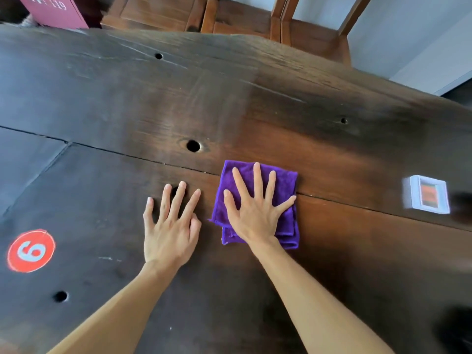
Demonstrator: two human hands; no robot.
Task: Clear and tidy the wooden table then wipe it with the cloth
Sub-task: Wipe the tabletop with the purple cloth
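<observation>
Purple cloth [258,190], folded, lies mid-table under our right hand [255,210], fingers spread flat to press evenly, while our left hand [169,226], flat and empty, braces on the wooden table [127,98].

Two bare forearms in shot, no sleeves showing. Left hand [169,229] and right hand [254,213] wear no rings, watch or gloves; nails short and unpainted.

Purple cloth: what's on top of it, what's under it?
The right hand lies flat, fingers spread, on the folded purple cloth. Beneath it is the wooden table; the plank seam runs under it, hidden there.
</observation>
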